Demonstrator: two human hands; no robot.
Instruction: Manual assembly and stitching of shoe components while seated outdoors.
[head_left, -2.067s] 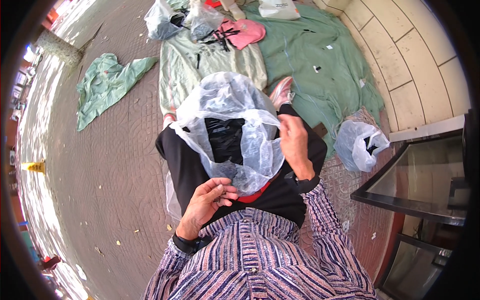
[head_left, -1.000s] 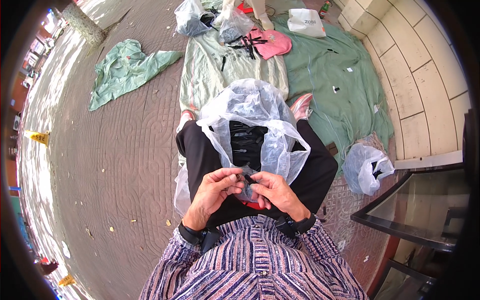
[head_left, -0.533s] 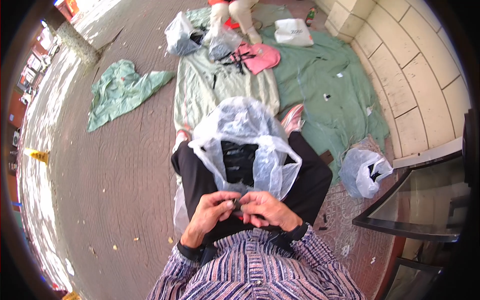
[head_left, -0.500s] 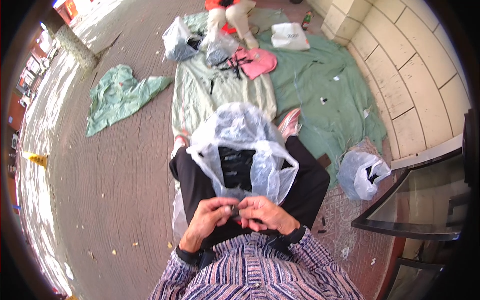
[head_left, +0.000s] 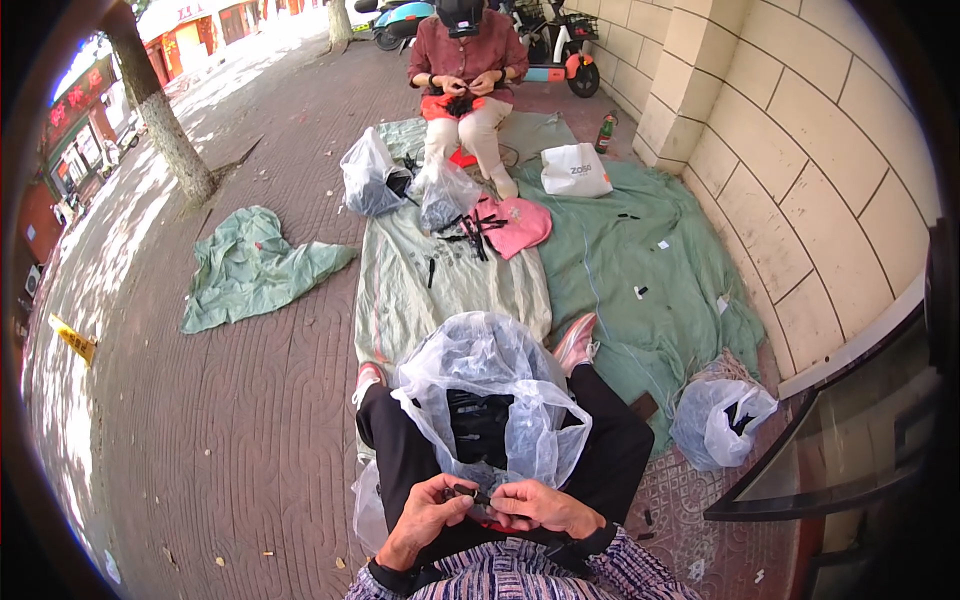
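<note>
My left hand (head_left: 425, 512) and my right hand (head_left: 538, 505) meet over my lap, both pinching a small black part (head_left: 467, 491) between their fingertips. Just beyond them a clear plastic bag (head_left: 487, 400) rests between my knees, open at the top, with several black parts (head_left: 478, 425) inside. My legs are in black trousers, and a pink shoe (head_left: 574, 342) shows past the bag.
Green cloths (head_left: 650, 260) cover the paved ground ahead, with loose black parts and a pink cloth (head_left: 515, 222). Another person (head_left: 467, 80) sits at the far end beside two plastic bags. A further bag (head_left: 718, 420) lies at my right near a tiled wall. A tree trunk (head_left: 165, 130) stands far left.
My right hand came down from beside the bag to meet my left hand over my lap. My head has tilted up, bringing the seated person into view.
</note>
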